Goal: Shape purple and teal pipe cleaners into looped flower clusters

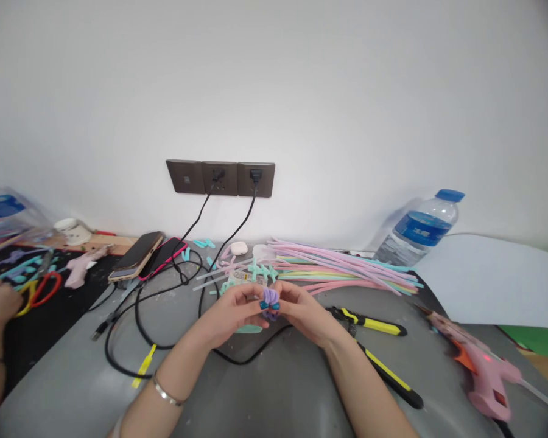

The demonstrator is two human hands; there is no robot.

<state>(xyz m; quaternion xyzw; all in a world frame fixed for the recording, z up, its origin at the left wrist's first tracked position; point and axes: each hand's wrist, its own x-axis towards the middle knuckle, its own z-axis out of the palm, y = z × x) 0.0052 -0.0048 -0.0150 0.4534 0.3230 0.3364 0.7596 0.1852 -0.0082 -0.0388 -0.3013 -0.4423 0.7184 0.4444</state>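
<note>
Between the fingertips of both hands is a small purple piece of bent pipe cleaner (pixel 270 297), held above the middle of the grey table. My left hand (pixel 235 310) pinches it from the left, and my right hand (pixel 301 309) pinches it from the right. The thumbs, with dark blue nails, meet in front and hide part of the piece. Just behind the hands lie mint-green pipe cleaner pieces (pixel 258 269). Yellow-and-black pliers (pixel 379 325) lie beside my right wrist, partly covered by it.
Pastel pipe cleaners (pixel 347 264) spread behind. A pink glue gun (pixel 484 371), water bottle (pixel 420 228) and white paper (pixel 493 280) are on the right. Black cables (pixel 139 328) loop on the left near phones (pixel 137 258). Another person's hand (pixel 0 301) is by scissors (pixel 41 292) at far left.
</note>
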